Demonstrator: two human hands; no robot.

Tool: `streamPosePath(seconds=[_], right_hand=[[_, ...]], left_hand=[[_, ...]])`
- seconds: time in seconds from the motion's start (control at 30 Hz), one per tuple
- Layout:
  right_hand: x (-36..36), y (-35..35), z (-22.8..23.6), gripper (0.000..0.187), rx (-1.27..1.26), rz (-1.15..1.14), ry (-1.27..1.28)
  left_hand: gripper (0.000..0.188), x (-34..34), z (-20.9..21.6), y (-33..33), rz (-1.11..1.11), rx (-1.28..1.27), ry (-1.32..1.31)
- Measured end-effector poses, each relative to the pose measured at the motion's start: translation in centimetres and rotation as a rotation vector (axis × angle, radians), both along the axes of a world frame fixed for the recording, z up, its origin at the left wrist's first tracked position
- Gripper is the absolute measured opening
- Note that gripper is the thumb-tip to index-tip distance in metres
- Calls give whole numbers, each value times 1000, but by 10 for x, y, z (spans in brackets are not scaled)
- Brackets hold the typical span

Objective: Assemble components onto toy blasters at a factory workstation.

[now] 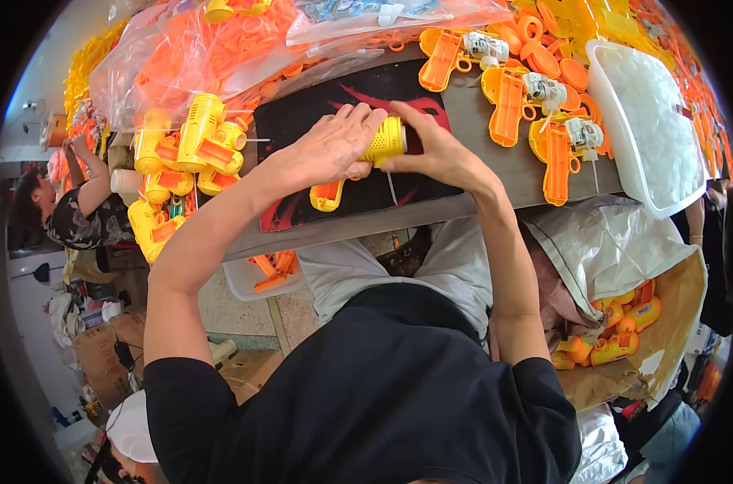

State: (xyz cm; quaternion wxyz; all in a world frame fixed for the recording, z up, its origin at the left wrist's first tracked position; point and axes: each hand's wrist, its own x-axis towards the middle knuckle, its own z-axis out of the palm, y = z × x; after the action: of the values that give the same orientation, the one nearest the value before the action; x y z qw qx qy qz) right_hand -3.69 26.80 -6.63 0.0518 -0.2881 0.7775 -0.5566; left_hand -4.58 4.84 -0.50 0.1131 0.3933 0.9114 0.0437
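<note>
A yellow plastic toy gun [385, 140], with a perforated round barrel and an orange grip, lies sideways between my hands above the black mat [294, 121]. My left hand [338, 143] covers its left part from above, fingers closed over it. At the barrel's right end, my right hand [437, 155] grips with the thumb below and the fingers above. The grip [326, 195] points down toward me from under my left hand. A thin pale wire [394, 190] hangs below the barrel. What lies under my left palm is hidden.
Left on the table are piled yellow toy guns [199, 133]. Right stand several orange half shells [508, 105] with white motor units, beside a white tub [697, 189] of clear parts. Bags of orange parts [254, 36] lie behind. A sack [657, 323] of yellow pieces stands lower right. Another person [76, 202] works far left.
</note>
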Motion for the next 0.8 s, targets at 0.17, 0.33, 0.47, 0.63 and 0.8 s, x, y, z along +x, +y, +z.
streamPosePath(seconds=[0.17,0.33,0.47,0.63,0.8], right_hand=[[-3,-12,-2,65,51,-42,-201],[24,-6,-9,60,-88,-149,-69],[34,-5,-7,60,-185,-147,-125],[40,0,47,64,3,-165,151],[36,-10,35,74,200,-103,69]], left_hand=[[83,-17,-9,-10,-21,19,-82],[89,-2,3,-54,463,592,-543],[64,27,-22,-41,677,1087,-816],[57,47,0,-27,585,1039,-683],[62,46,-2,-31,517,932,-556]])
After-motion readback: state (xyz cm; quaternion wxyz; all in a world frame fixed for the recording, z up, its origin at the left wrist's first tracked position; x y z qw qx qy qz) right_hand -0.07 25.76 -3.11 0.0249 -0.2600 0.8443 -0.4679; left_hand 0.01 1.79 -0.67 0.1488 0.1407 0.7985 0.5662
